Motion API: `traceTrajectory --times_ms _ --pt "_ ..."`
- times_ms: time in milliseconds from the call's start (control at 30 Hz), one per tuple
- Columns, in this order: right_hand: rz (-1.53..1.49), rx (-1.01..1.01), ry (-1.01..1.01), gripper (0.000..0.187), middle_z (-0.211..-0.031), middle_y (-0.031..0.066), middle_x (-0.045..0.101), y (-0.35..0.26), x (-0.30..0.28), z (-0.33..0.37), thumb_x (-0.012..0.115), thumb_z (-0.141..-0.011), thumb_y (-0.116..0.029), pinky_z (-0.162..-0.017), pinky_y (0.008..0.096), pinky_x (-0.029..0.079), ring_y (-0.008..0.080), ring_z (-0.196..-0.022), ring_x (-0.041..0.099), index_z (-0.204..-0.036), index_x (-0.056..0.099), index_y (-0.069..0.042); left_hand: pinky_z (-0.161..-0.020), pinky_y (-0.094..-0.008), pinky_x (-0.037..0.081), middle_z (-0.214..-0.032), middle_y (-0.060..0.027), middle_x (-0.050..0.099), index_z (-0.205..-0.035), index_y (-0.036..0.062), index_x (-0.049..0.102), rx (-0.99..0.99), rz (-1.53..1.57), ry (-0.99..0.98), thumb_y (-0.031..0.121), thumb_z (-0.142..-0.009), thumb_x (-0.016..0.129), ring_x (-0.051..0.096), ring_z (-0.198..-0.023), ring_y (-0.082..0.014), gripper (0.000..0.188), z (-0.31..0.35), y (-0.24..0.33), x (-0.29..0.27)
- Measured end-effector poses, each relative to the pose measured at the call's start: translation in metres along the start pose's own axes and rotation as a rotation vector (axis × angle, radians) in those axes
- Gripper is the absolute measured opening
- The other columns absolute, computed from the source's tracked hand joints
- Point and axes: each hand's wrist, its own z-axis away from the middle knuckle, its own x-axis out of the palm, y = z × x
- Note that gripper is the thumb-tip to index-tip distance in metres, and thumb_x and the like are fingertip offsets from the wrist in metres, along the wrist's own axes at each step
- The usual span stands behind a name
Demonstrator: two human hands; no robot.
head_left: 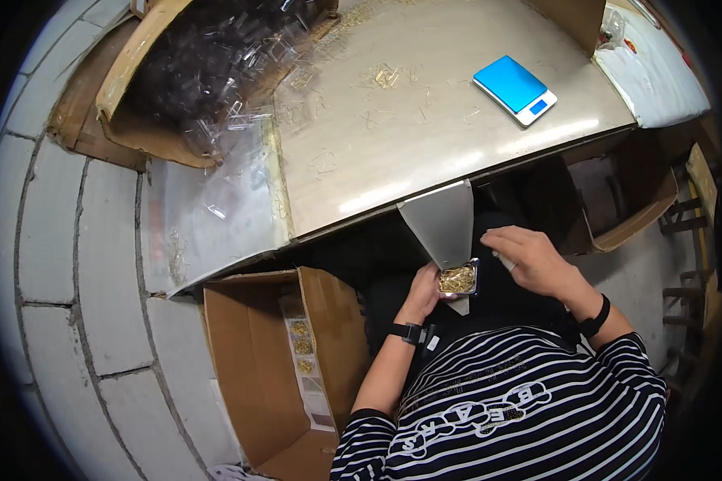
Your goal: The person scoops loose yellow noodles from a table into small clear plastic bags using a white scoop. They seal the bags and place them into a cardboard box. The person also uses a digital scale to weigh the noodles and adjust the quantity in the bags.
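Below the table's front edge, my left hand (423, 293) grips a small clear plastic box (476, 277). Gold-coloured wire pieces (457, 280) fill it; they look like clips or pins, too small to tell. The box sits at the narrow lower end of a grey metal chute (443, 220), which slopes down from the table edge. To the right of the box and apart from it, my right hand (535, 263) has its fingers stretched out, with nothing visible in them. Something white, perhaps tape, wraps one of its fingers.
A blue-topped digital scale (515, 86) stands on the table (361, 152), near loose gold wire pieces (383, 76). At the back left, a cardboard box (124, 104) holds many clear plastic boxes (208, 64). An open carton (253, 361) with filled boxes stands at lower left; another carton (634, 228) is under the table.
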Motion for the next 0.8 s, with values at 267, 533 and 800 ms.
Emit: traceTrajectory --times_ms 267,533,800 --pt "-0.113 0.011 -0.09 0.033 -0.108 0.0162 0.063 0.001 0.015 0.011 0.062 -0.077 -0.002 -0.079 0.0383 0.052 0.0318 -0.097 0.062 -0.109 0.059 0.001 -0.046 -0.0237 0.054 -0.089 -0.0097 0.066 -0.11 0.0002 0.057 0.017 -0.088 -0.023 0.037 -0.098 0.043 0.066 -0.067 -0.0142 0.041 0.049 0.008 -0.006" --pt "-0.271 -0.172 -0.169 0.044 -0.121 0.0193 0.056 -0.026 0.056 -0.025 0.062 -0.08 -0.006 -0.094 0.0403 0.047 0.0341 -0.114 0.054 -0.123 0.051 -0.002 -0.045 -0.0223 0.055 -0.091 -0.0063 0.065 -0.112 0.0014 0.057 0.203 -0.145 0.065 0.032 -0.098 0.044 0.065 -0.069 -0.0106 0.036 0.086 0.04 0.03" --pt "0.006 -0.31 -0.248 0.053 -0.133 0.0097 0.05 -0.031 0.045 -0.019 0.066 -0.077 -0.009 -0.103 0.0467 0.038 0.0292 -0.13 0.041 -0.127 0.05 -0.007 -0.046 -0.0235 0.057 -0.093 -0.0082 0.065 -0.11 0.0012 0.057 0.349 -0.03 0.149 0.019 -0.095 0.05 0.066 -0.068 -0.0132 0.024 0.091 0.049 0.032"
